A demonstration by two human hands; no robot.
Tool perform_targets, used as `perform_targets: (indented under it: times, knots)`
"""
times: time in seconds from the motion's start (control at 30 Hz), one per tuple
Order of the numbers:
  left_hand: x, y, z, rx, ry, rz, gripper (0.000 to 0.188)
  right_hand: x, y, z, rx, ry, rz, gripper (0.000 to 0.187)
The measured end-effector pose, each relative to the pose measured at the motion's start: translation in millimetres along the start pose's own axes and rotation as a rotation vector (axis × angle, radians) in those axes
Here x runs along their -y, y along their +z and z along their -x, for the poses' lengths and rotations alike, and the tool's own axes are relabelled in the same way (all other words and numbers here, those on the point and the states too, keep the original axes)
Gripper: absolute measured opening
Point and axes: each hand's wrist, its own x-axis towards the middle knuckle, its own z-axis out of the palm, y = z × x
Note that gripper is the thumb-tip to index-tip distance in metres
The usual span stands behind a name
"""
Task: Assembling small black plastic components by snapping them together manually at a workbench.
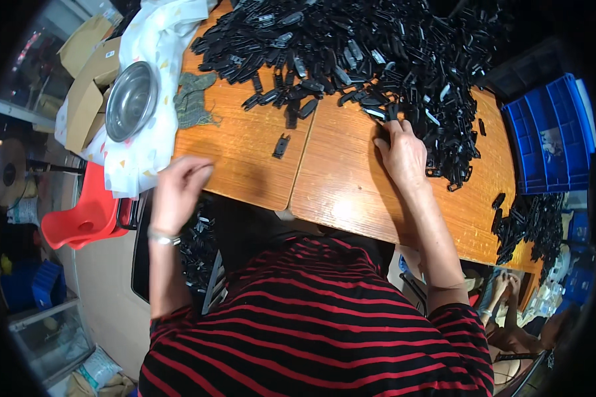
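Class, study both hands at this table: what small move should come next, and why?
Probably the right hand should draw one part from the black heap onto the bare tabletop nearby: its fingers are at the heap's near edge, while the blurred left hand is well away, by the tabletop's front edge.

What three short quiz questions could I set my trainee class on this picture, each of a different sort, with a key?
1. Multiple choice: which hand has its fingertips at the near edge of the pile of black parts? A) left; B) right; C) neither.

2. True or false: the metal bowl is to the left of the grey-green cloth.

3. Short answer: on what surface does the lone black part lie?

Key:
1. B, the right hand.
2. True.
3. The wooden tabletop.
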Motion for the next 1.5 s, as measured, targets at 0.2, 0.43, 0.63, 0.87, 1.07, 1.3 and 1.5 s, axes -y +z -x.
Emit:
perform_targets:
  times: [0.2,0.43,0.63,0.87,1.07,1.3,1.5]
  knots:
    - [-31,96,-29,-0.143,0.424,-0.233,0.027,5,3,-11,0.072,-0.033,-0.063,0.033]
    - [-34,114,-38,-0.185,0.480,-0.318,0.020,31,11,9,0.141,-0.059,-0.763,0.023]
    - [-52,112,-36,0.074,0.222,0.232,0.020,95,6,23,-0.017,-0.087,-1.165,0.017]
    - [-56,111,-31,0.223,0.142,1.190,0.017,107,13,32,-0.067,-0.115,-1.067,0.026]
    - [-47,126,-24,0.156,0.049,1.182,0.024,107,4,34,-0.023,-0.163,-1.012,0.024]
    - [-45,121,-24,0.148,0.134,1.052,0.025,108,-3,29,-0.074,-0.223,-0.971,0.027]
    - [-45,121,-23,0.149,0.120,1.083,0.027,108,-3,30,-0.065,-0.223,-0.977,0.027]
